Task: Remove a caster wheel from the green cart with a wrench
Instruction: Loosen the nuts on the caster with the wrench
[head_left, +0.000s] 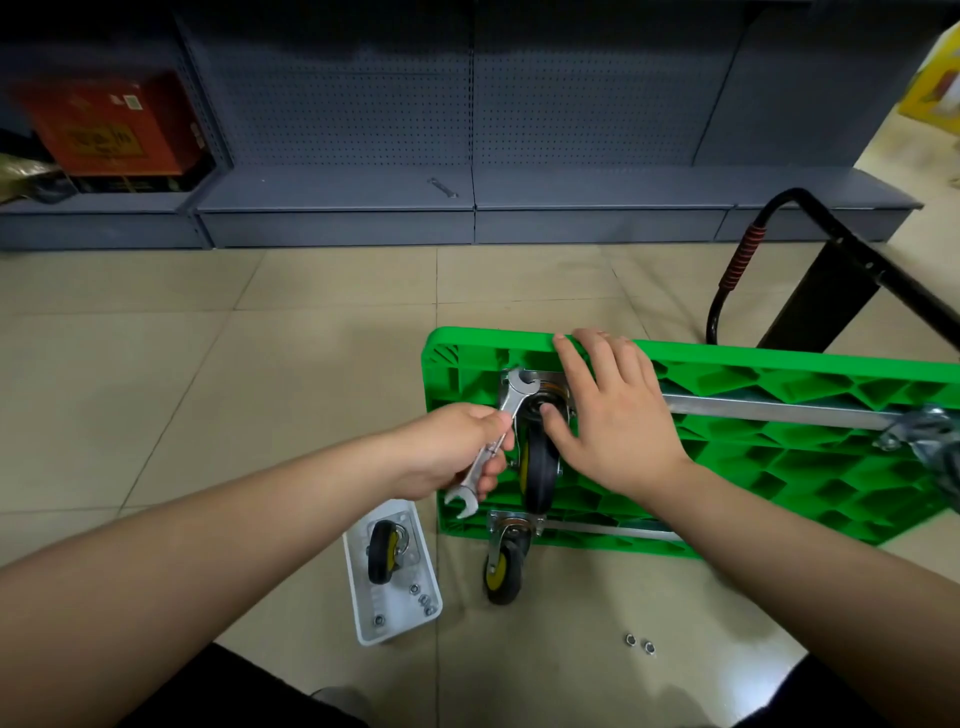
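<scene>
The green cart (779, 447) lies upside down on the tiled floor, its ribbed underside facing me. A black caster wheel (540, 470) stands on its metal plate near the cart's left end. My left hand (457, 452) grips a silver open-ended wrench (491, 441) by the middle of its shaft; the wrench's upper jaw sits at the plate's top left corner. My right hand (613, 410) lies flat over the caster plate, fingers spread up to the cart's far edge, thumb touching the wheel's swivel.
A second caster (506, 561) hangs at the cart's near left corner. A white tray (363, 597) holds a removed caster and several nuts. Two loose nuts (639, 643) lie on the floor. The cart's black handle (810, 270) lies beyond. Another wrench (442, 187) rests on the grey shelf.
</scene>
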